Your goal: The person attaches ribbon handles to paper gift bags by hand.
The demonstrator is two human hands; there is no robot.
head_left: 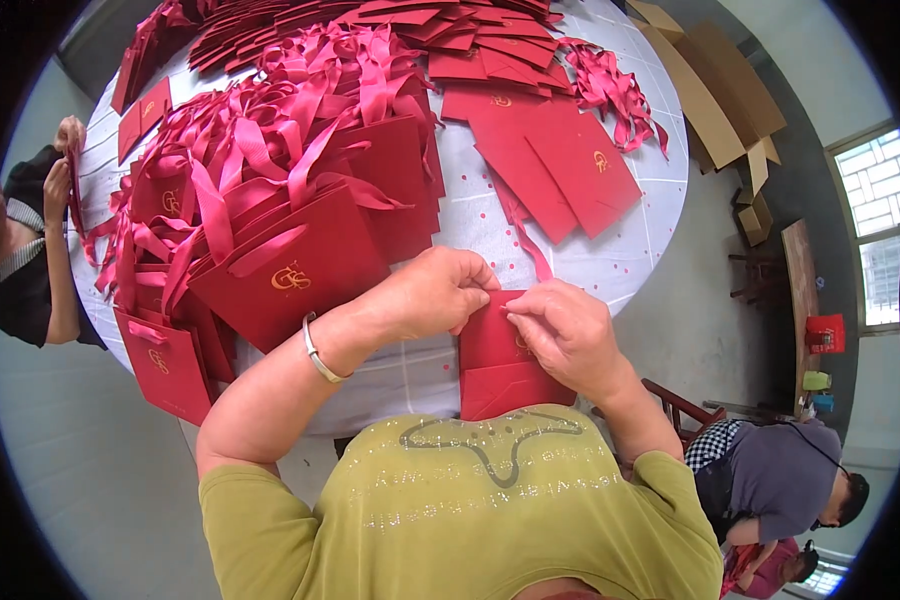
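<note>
A red paper gift bag (510, 392), flat and with its bottom folded up, lies close to my body at the table's near edge. My left hand (448, 292) pinches its upper left edge; a silver bangle is on that wrist. Over the bag's upper right part is my right hand (572, 335), thumb and forefinger pressed together near the top edge. What those fingertips hold is too small to make out. A pink ribbon (532, 250) runs from the bag's top edge, beside my right hand, toward flat red bags (585, 165) farther off.
Red bags with pink ribbon handles (310, 250) crowd the left of the round, white-covered table (660, 220). More flat bags (500, 45) and loose ribbons (610, 90) lie at the back. People sit at left and lower right; cardboard boxes (720, 90) stand at right.
</note>
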